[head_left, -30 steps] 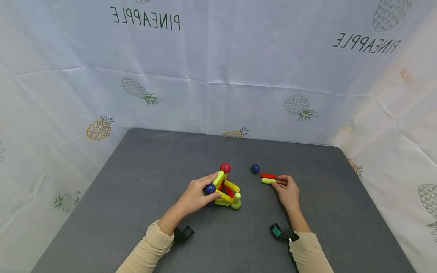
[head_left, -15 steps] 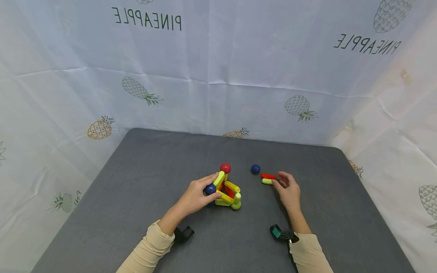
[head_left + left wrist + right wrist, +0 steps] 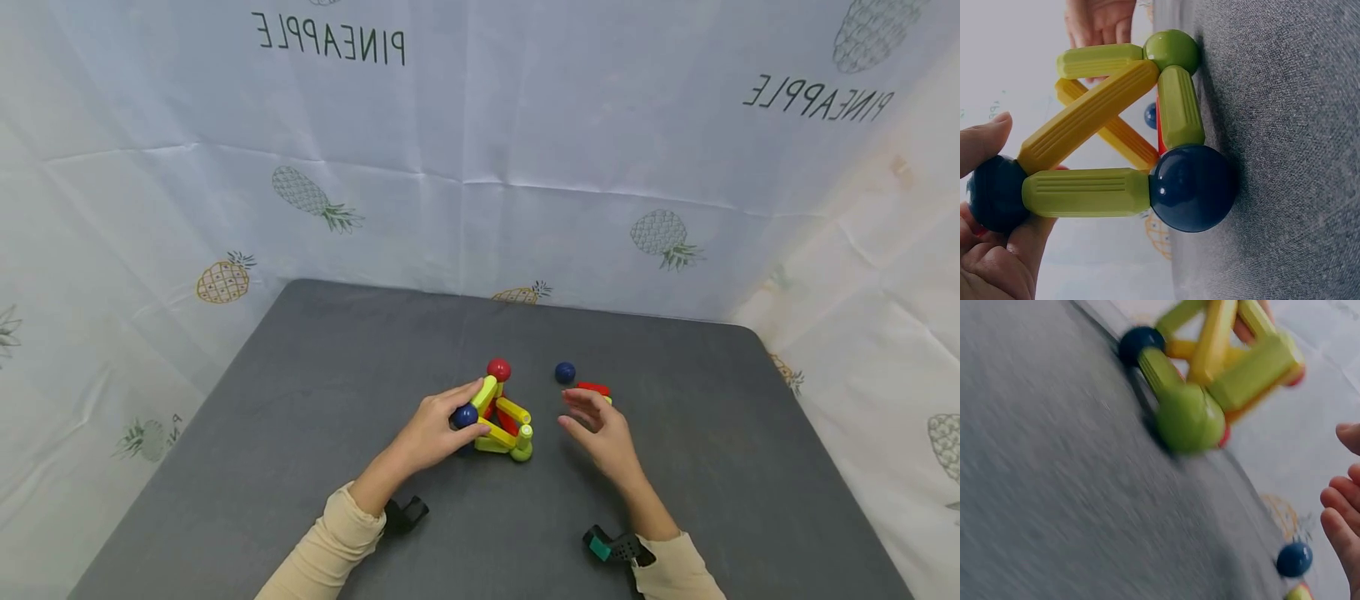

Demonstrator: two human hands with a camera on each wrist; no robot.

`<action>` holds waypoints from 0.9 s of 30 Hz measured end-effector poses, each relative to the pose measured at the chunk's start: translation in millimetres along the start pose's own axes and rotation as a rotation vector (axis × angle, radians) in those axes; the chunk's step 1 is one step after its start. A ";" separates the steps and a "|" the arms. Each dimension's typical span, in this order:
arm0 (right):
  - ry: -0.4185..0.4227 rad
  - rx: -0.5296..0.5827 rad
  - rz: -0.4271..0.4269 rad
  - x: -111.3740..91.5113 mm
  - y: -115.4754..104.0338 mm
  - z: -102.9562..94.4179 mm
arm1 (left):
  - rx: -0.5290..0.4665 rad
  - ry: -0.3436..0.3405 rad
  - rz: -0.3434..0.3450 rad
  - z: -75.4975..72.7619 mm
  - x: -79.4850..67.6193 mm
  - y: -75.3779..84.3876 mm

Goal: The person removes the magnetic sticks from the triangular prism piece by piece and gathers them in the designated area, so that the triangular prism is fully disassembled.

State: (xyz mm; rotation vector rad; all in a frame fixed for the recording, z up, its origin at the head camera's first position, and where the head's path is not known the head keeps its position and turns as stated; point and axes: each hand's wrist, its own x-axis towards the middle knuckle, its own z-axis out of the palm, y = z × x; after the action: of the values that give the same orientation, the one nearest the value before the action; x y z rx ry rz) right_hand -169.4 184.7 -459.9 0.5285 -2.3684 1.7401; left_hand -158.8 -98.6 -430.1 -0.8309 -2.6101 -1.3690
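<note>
My left hand [image 3: 435, 433] pinches the stick-and-ball frame [image 3: 504, 421] by its navy ball [image 3: 464, 415]; right hand [image 3: 600, 433] hovers beside it, fingers relaxed. It looks light and easily pulled apart, so I'd grip joints.

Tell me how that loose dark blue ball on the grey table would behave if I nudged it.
The loose dark blue ball is a smooth sphere lying free on the grey table, so it would probably roll readily. The table's felt-like surface may slow it soon. It lies near the red stick, so it might bump against that; if these are magnetic pieces, it could snap on.
</note>
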 end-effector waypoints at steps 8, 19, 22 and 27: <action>-0.139 0.028 -0.043 -11.7 -4.1 21.4 | 0.011 0.004 0.001 -0.7 1.4 1.4; -0.102 -0.116 -0.070 -15.3 -52.5 40.1 | 0.007 0.008 0.008 -0.1 0.9 0.7; -0.079 -0.180 -0.103 -15.6 -55.6 42.0 | 0.011 0.007 0.004 0.1 0.9 0.4; -0.060 -0.230 -0.130 -15.2 -29.7 44.4 | 0.017 0.006 -0.001 0.4 0.9 0.9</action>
State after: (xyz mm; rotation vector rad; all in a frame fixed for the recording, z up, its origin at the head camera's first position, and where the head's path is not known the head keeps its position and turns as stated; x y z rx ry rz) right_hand -140.7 137.7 -452.3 0.6887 -2.4695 1.3944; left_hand -159.0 -97.4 -429.4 -0.8221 -2.6146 -1.3457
